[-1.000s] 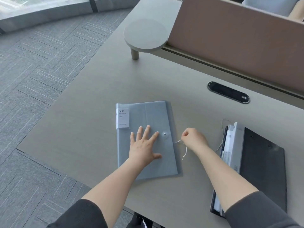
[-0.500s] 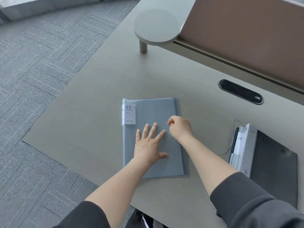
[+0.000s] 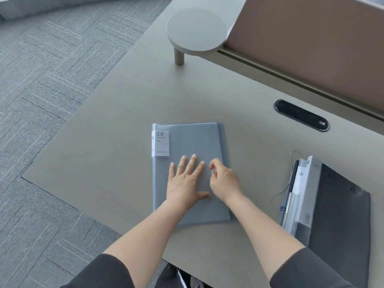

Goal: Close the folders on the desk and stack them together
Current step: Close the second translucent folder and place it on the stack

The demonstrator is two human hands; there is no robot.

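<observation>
A closed blue-grey folder (image 3: pixel 191 142) with a white "20 POCKETS" label lies flat in the middle of the desk (image 3: pixel 104 152). My left hand (image 3: pixel 187 181) presses flat on its cover, fingers spread. My right hand (image 3: pixel 223 180) sits right beside it over the folder's right part, fingers curled and pinching the thin closure string near the button, which the hand hides. To the right lies a dark grey folder (image 3: pixel 340 215) with a stack of clear and white sleeves (image 3: pixel 301 196) on its left side and a loose string trailing from it.
A round raised shelf (image 3: pixel 196 31) on a post stands at the back. A brown divider panel (image 3: pixel 311 38) runs along the far side. A black oval cable port (image 3: pixel 302 115) is set into the desk. The desk's left edge drops to grey carpet.
My right hand has moved left from the folder's right edge onto the cover with the string, ending next to my left hand. The left hand has stayed flat.
</observation>
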